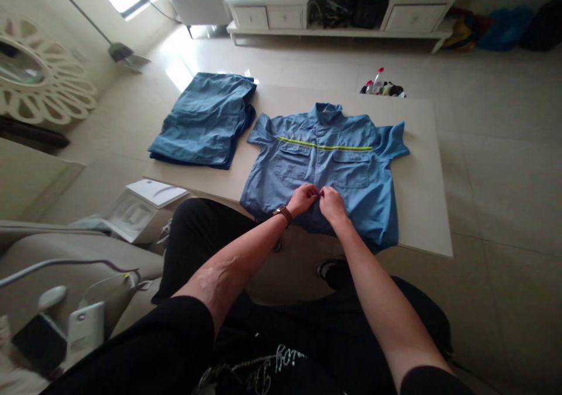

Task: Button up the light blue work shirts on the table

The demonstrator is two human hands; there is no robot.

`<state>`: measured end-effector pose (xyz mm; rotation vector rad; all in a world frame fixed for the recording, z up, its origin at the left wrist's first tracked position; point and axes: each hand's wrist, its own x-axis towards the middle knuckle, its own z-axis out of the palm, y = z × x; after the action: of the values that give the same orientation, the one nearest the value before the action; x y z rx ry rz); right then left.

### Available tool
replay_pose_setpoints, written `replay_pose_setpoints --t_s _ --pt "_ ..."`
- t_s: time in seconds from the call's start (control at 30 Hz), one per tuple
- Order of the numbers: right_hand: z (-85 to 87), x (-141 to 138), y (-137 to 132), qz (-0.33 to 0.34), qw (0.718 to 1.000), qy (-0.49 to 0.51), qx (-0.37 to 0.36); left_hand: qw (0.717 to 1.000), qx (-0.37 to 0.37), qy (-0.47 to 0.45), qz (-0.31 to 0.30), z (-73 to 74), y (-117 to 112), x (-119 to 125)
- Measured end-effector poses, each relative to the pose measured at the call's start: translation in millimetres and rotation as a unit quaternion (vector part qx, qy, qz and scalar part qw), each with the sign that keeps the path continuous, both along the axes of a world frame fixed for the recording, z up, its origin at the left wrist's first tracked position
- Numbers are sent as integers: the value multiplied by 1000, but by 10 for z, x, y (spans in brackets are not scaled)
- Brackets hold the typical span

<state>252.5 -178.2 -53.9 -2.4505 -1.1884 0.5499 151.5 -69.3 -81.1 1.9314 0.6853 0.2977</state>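
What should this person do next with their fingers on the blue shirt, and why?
Probably keep working along the centre opening of the blue work shirt, pinching its two edges together. The left hand and right hand meet there, while the shirt lies spread on the table. Their fingers hide whether a button is there.

A blue work shirt with yellow-green chest stripe.

This single wide view looks out from the person's head, facing forward and steeply down; it sits close above the person's lap; the left hand and right hand fall just below centre; the pale table lies directly ahead; floor tiles and a white cabinet reach the far top edge.
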Motion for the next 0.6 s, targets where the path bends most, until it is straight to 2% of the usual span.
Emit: replay_pose_setpoints --t_s 0.33,0.6 --pt "29 -20 3 5 1000 -10 -3 998 19 48 42 41 -36 56" --pt "80 -58 22 18 999 -30 -21 998 7 49 39 62 -42 78"
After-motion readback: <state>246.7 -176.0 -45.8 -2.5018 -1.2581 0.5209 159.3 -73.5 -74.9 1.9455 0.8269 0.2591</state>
